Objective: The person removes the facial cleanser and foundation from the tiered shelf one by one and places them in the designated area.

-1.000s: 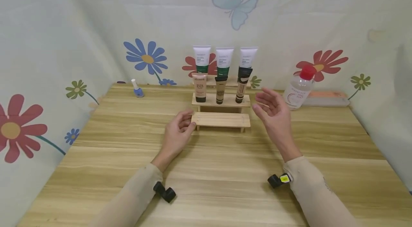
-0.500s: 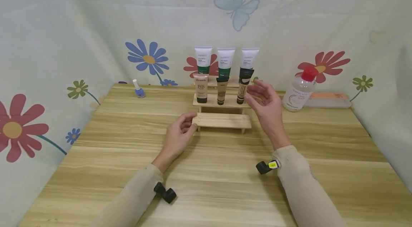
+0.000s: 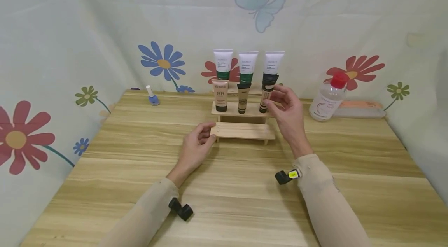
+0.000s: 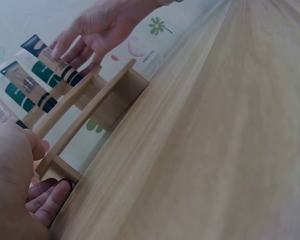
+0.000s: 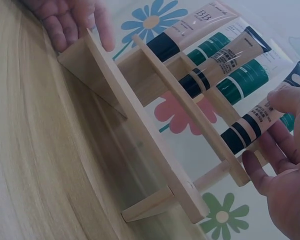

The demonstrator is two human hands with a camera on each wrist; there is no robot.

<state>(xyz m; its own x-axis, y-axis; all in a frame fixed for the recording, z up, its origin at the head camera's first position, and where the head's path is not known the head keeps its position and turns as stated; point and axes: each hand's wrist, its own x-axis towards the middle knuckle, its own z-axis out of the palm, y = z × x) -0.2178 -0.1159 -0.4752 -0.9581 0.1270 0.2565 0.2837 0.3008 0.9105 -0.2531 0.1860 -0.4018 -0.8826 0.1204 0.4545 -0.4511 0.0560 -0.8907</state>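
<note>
A three-step wooden display stand holds several cosmetic tubes standing cap down. My left hand grips the left end of its lowest step, thumb and fingers about the edge. On the middle step, my right hand pinches the right-hand beige tube with a black top; in the right wrist view the thumb lies over the front of that tube. Beside it stand a slim tan tube and a pink BB cream tube. White-and-green tubes line the top step, their lower parts partly hidden.
To the right stands a clear bottle with a red cap, in front of a long flat pale item. A blue nail polish bottle is at the back left. Flowered cloth hangs behind the wooden table.
My right hand has moved left from beside the stand onto the right-hand beige tube and taken hold of it. The left hand keeps its place on the lowest step.
</note>
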